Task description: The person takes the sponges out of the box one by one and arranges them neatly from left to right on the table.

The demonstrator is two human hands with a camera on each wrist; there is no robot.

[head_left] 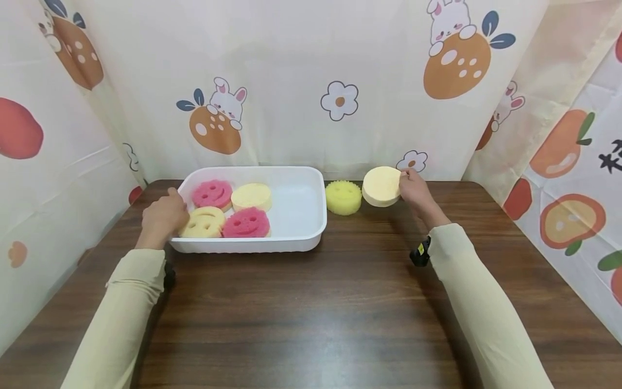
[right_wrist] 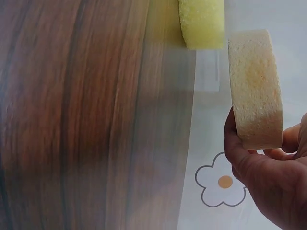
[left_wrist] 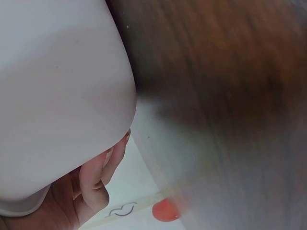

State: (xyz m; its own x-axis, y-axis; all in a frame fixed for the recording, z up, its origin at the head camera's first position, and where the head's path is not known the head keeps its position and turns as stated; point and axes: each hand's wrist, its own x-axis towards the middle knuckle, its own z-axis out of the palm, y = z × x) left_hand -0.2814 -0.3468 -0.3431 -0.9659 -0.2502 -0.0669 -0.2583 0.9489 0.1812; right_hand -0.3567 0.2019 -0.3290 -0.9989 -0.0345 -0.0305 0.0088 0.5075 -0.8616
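Observation:
My right hand point(head_left: 417, 194) pinches a round pale-yellow sponge point(head_left: 381, 183) by its edge, holding it up off the table; the right wrist view shows fingers and thumb on opposite faces of it. Just left of it, a brighter yellow smiley sponge point(head_left: 343, 199) stands beside the white tray point(head_left: 296, 246). At the tray's left end my left hand point(head_left: 167, 213) grips the side, its fingers point(left_wrist: 93, 172) against the outer wall. Inside the tray lie two pink smiley sponges, one at the back point(head_left: 212, 193), plus a pale smiley sponge point(head_left: 203, 222) and a plain-faced pale sponge point(head_left: 251, 195).
Under everything is a dark wood-grain table point(head_left: 301, 313). A patterned curtain point(head_left: 291, 81) with rabbits and fruit rises right behind the tray and along both sides. Dark bands sit at both wrists, by the rolled sleeve point(head_left: 457, 248) on the right.

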